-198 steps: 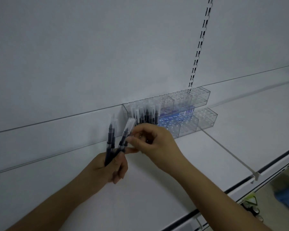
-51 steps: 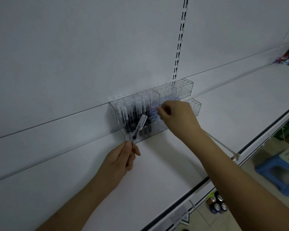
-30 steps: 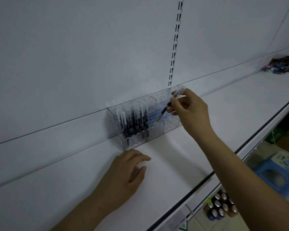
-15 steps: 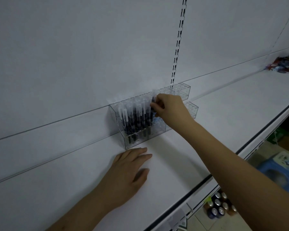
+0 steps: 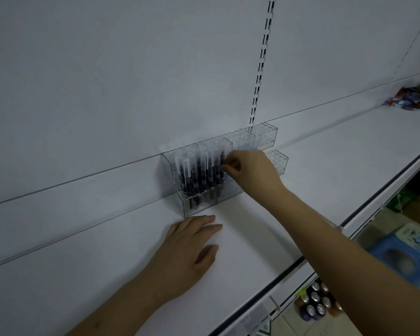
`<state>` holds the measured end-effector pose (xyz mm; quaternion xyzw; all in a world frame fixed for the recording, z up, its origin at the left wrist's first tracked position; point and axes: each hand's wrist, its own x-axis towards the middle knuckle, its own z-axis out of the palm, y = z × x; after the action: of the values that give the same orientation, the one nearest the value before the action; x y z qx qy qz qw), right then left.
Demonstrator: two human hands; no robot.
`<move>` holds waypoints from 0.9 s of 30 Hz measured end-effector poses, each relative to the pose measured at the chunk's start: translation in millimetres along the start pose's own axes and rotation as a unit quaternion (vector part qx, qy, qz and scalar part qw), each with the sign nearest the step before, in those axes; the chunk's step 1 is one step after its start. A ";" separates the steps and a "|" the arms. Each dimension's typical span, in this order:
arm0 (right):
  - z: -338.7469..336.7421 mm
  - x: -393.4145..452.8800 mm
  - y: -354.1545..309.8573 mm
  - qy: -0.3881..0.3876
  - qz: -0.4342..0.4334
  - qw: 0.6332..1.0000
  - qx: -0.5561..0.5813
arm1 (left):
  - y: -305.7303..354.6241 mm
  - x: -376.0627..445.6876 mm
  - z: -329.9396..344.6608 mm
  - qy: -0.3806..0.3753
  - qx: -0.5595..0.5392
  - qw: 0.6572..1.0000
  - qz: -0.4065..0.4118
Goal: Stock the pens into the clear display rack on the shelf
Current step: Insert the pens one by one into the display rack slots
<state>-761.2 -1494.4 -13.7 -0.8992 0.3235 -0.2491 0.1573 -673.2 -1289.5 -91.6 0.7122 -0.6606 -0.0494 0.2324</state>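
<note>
White shelf (image 5: 325,166); clear-capped dark pens (image 5: 199,173)

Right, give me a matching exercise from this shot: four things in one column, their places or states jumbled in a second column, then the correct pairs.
Column one
1. left hand
2. right hand
3. pens
4. blue stool

Column two
A. standing upright in the left end of the clear display rack
B. on the floor below the shelf, at the right
C. lying flat on the shelf, holding nothing
D. fingers pinched at a pen in the rack

Pairs: 1-C, 2-D, 3-A, 4-B
</note>
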 end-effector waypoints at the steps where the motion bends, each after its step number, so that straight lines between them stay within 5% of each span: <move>1: 0.7 -4.5 -0.8 0.006 0.006 1.000 -0.006 | -0.1 -0.1 -0.1 -0.003 0.001 1.000 0.000; 7: 5.0 -39.1 -15.8 0.165 -0.010 0.982 0.089 | 1.9 -0.4 -2.1 -0.003 0.007 1.000 0.001; 12: -10.9 -39.4 -52.9 0.209 -0.098 0.933 0.277 | 4.4 -3.2 0.1 0.009 0.036 0.999 -0.011; 19: -22.7 -26.8 -144.5 0.126 -0.250 0.855 0.436 | 27.0 -47.2 -44.1 0.002 0.045 0.994 -0.102; 22: -10.6 -30.2 -204.6 0.082 -0.306 0.825 0.468 | 30.7 -97.3 -67.5 0.111 0.056 0.963 -0.240; 27: 9.1 -68.0 -314.7 -0.014 -0.400 0.777 0.485 | 24.9 -205.6 -105.5 0.286 0.101 0.865 -0.400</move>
<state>-643.1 -1215.1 95.0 -0.7554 -0.2316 -0.4009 0.4637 -681.3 -1063.7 -36.7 0.9178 -0.2247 0.1352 0.2982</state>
